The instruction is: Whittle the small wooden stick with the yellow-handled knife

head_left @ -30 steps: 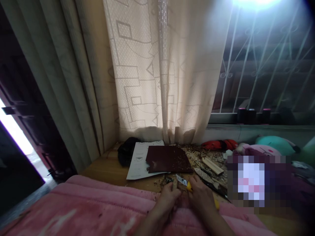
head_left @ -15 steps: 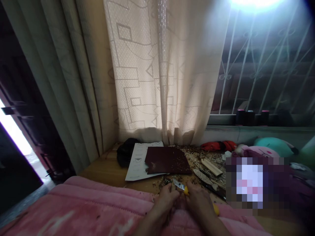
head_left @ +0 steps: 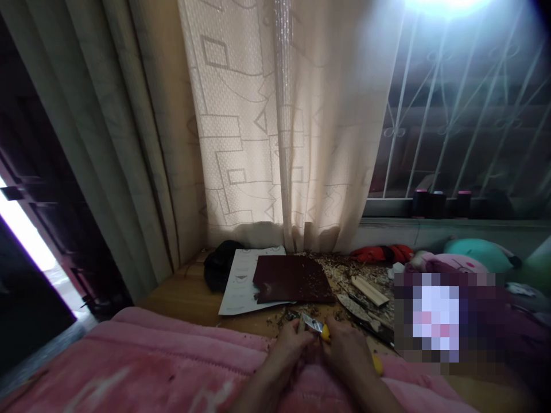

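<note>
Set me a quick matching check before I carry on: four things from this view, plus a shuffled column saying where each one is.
1. Knife
2. Dark red board
3. Pale wooden strip
4. Pink blanket

A. Right of the board, among shavings
B. In the right hand
C. Spread across the foreground
D. Overlapping a white sheet

Pairs: 1-B, 2-D, 3-A, 4-C

White sheet (head_left: 237, 291): print seems illegible.

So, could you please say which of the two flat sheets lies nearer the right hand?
The dark red board, nearer the right hand; it overlaps the white paper, which shows farther left.
</note>
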The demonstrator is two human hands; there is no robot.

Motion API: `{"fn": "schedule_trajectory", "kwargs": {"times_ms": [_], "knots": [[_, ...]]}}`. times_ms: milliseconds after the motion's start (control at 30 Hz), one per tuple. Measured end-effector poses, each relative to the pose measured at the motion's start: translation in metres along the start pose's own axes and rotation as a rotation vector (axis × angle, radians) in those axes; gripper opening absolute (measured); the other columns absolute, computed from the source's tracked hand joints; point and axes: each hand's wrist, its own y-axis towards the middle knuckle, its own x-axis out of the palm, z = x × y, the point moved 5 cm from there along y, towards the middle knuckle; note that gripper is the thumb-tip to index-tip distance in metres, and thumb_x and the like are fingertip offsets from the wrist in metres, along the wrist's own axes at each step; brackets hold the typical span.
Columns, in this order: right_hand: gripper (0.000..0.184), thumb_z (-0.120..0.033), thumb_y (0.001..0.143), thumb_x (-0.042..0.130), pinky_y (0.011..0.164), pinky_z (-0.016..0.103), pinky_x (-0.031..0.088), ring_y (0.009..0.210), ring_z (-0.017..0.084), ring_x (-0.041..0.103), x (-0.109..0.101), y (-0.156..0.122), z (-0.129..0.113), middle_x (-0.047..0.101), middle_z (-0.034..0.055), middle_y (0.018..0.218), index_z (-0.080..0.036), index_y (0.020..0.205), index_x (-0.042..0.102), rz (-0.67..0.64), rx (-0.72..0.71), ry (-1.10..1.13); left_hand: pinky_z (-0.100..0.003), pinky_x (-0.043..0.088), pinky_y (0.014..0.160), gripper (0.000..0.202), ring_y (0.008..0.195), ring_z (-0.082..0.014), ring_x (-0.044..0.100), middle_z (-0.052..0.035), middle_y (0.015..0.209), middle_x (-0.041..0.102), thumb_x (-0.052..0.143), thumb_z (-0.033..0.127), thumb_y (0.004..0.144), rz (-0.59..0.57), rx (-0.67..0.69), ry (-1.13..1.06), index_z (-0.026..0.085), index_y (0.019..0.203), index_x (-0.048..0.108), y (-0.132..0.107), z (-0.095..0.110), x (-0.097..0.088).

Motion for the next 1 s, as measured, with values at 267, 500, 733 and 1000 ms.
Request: {"fn": "schedule_trajectory", "kwargs": {"times_ms": [267, 500, 733, 1000], "knots": [[0.013, -0.028, 0.068, 0.041, 0.058, 0.025, 0.029, 0.071, 0.018, 0.054, -0.0008, -0.0005, -0.0021, 0.061, 0.0042, 0.072, -0.021, 0.076, 0.049, -0.006, -0.017, 0.011, -0.015, 0.018, 0.027, 0.02, 0.024, -0.0025, 0.026, 0.0082, 0.04, 0.038, 0.052, 0.027, 0.061, -0.004, -0.027, 0.04, 0.015, 0.076, 0.049, 0.0006, -0.0015, -0.0003], [0.012, -0.024, 0.07, 0.041, 0.057, 0.025, 0.029, 0.069, 0.018, 0.055, -0.0024, -0.0009, -0.0016, 0.061, 0.0045, 0.073, -0.02, 0.078, 0.049, -0.019, 0.038, -0.016, -0.015, 0.017, 0.026, 0.01, 0.025, -0.0027, 0.026, 0.0077, 0.041, 0.038, 0.047, 0.019, 0.06, -0.005, 0.008, 0.021, 0.015, 0.069, 0.046, 0.001, -0.0003, 0.0031], [0.013, -0.024, 0.071, 0.04, 0.057, 0.025, 0.029, 0.069, 0.018, 0.054, -0.0021, 0.0003, -0.0016, 0.061, 0.005, 0.073, -0.02, 0.08, 0.048, -0.027, 0.04, -0.029, -0.015, 0.017, 0.026, 0.011, 0.026, -0.0032, 0.027, 0.0077, 0.041, 0.037, 0.047, 0.018, 0.058, 0.027, -0.007, 0.058, 0.015, 0.068, 0.044, 0.003, -0.0024, 0.0023], [0.015, -0.027, 0.071, 0.04, 0.056, 0.025, 0.029, 0.067, 0.018, 0.054, 0.0005, 0.0022, -0.0009, 0.061, 0.0047, 0.072, -0.021, 0.082, 0.048, -0.012, 0.031, -0.012, -0.014, 0.018, 0.026, 0.016, 0.026, -0.0022, 0.027, 0.0083, 0.042, 0.038, 0.046, 0.017, 0.056, 0.008, -0.004, 0.071, 0.014, 0.072, 0.047, 0.0068, -0.006, 0.0015]]}}
